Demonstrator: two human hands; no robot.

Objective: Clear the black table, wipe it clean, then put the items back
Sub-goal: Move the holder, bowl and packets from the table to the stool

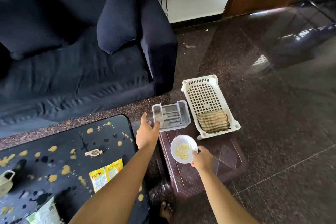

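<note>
The black table (112, 129) at lower left is spattered with yellow stains. On it lie a wristwatch (94, 152), a yellow packet (106, 174), a small woven basket (5, 182) and a printed wrapper (43, 212). My left hand (147, 131) reaches past the table's right edge, fingers extended at the left rim of a grey compartment tray (174, 116). My right hand (201, 160) pinches the rim of a white bowl (177, 142) holding pale yellow pieces, just above a dark brown stool (218, 165).
A white perforated crate (203, 94) with a striped cloth (212, 121) in it sits on the floor beside the stool. A dark sofa (72, 78) with cushions runs behind the table. My foot (165, 211) is below the stool. Polished stone floor extends to the right.
</note>
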